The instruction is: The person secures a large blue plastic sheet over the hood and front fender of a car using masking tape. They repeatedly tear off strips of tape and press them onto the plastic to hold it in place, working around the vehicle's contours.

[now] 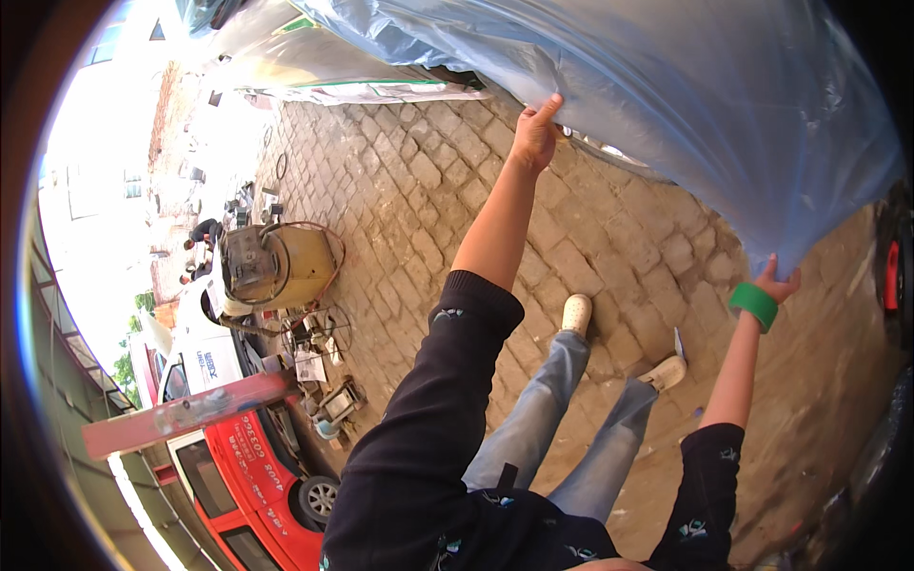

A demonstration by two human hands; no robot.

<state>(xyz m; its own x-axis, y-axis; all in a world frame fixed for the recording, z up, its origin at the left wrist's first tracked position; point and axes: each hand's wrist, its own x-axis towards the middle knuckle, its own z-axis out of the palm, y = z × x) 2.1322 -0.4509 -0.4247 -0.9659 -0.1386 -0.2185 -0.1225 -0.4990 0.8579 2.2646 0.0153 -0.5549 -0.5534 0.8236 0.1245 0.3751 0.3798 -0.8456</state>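
Note:
A translucent blue plastic sheet (666,95) drapes over a large covered object across the top of the view. My left hand (538,136) grips the sheet's lower edge, thumb lying on top of the film. Farther right, my right hand (779,283) pinches the gathered film, which is pulled into a taut point there. Around my right wrist sits a green roll of tape (754,306), worn like a bracelet. Part of a light-coloured surface shows below the sheet's edge between my hands. The fingers of both hands are partly hidden by the plastic.
Stone paving (419,190) lies underfoot. To the left stand a worn yellow machine (297,266) with a hose, a red post (190,414), a red van (257,476) and scattered tools. Other people (203,233) are far left. A dark tyre-like shape (893,257) is at the right edge.

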